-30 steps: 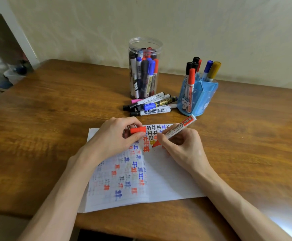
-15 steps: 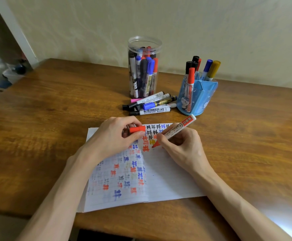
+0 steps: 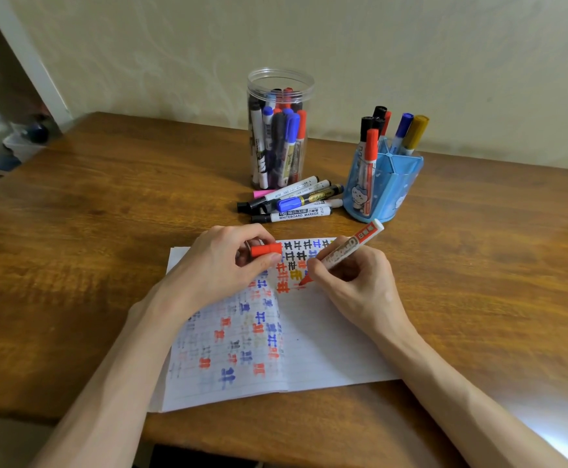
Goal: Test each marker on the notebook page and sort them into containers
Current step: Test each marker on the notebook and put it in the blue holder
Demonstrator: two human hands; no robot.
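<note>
An open notebook (image 3: 326, 339) lies in front of me, its pages covered with red, blue and black test marks. My right hand (image 3: 353, 285) grips an uncapped red whiteboard marker (image 3: 343, 253), whose tip touches the right page beside the marks. My left hand (image 3: 218, 261) rests on the left page and pinches the marker's red cap (image 3: 265, 249). Behind the notebook lies a small pile of loose markers (image 3: 292, 201). A clear round jar (image 3: 279, 130) and a blue pen holder (image 3: 382, 184) each hold several markers upright.
Everything sits on a wooden table (image 3: 107, 214) against a pale wall. The table's near edge runs just below the notebook. A doorway with blurred clutter on the floor shows at the far left (image 3: 16, 143).
The marker tip has shifted slightly on the right page and a faint new red stroke shows under it. My left hand still holds the cap in the same place.
</note>
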